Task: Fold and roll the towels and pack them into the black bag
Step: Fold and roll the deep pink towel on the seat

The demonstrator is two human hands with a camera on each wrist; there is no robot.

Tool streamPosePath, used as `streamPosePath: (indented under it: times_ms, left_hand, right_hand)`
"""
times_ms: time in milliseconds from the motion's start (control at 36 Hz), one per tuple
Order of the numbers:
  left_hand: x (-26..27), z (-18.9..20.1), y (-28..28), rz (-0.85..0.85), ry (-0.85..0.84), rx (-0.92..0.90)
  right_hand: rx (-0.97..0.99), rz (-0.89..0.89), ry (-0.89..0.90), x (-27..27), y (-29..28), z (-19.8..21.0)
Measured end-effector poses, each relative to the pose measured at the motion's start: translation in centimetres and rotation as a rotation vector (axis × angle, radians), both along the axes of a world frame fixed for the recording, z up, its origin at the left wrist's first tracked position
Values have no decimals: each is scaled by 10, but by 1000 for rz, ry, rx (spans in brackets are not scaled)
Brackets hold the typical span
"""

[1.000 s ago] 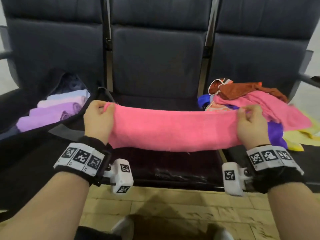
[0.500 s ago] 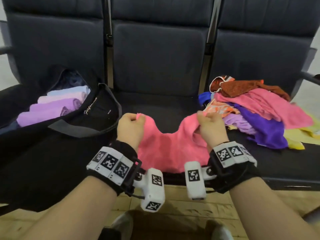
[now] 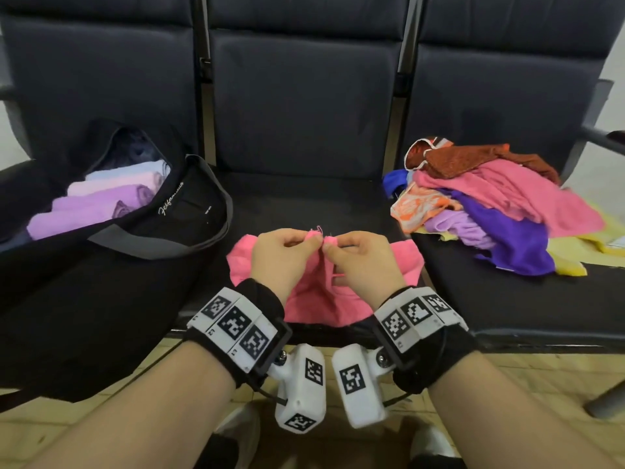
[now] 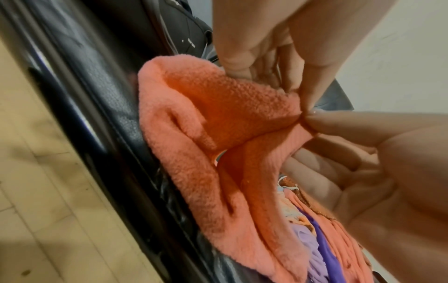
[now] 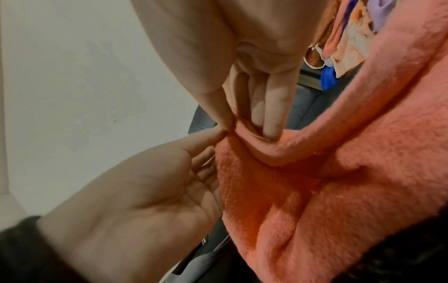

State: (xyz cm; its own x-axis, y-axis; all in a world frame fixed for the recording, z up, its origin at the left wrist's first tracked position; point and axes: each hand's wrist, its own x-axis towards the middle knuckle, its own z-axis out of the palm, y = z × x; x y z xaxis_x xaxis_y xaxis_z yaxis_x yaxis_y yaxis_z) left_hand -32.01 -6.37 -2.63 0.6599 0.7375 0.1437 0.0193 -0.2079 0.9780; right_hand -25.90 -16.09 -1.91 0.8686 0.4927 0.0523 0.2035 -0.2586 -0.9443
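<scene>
Both hands have come together at frame centre, folding the pink towel (image 3: 324, 292) in half over the middle seat (image 3: 304, 201). Left hand (image 3: 280, 255) and right hand (image 3: 363, 258) each pinch a top corner, thumbs touching. Black bag (image 3: 182, 211) at left holds rolled towels (image 3: 98, 204); loose pile (image 3: 500, 204) at right.

The bag (image 3: 101, 265) lies on the left seat (image 3: 98, 89) with rolled towels (image 3: 98, 201) in it. A loose pile (image 3: 500, 204) lies on the right seat (image 3: 507, 299). Between them, on the middle seat (image 3: 304, 198), a towel (image 3: 314, 299) lies at the front edge, both hands (image 3: 284, 255) (image 3: 362, 258) meeting above it
</scene>
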Motion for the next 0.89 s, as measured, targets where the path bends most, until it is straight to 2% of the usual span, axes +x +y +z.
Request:
streamPosePath:
  times_ms: [167,472,639,889]
  left_hand:
    - [0,2,-8,-125,-1,-79]
    - [-2,-4,-13,-209,55,198]
    - [-1,-6,-14,-268,85,192]
    - [-2,-6,-15,-267,14,140]
  right_hand:
    - [68,4,55,6,-2,-8]
    - [100,-37,46,11,-7,-9]
    - [85,-1,32,15,-8,-14]
    - [62,2,-46,18,-2,-25]
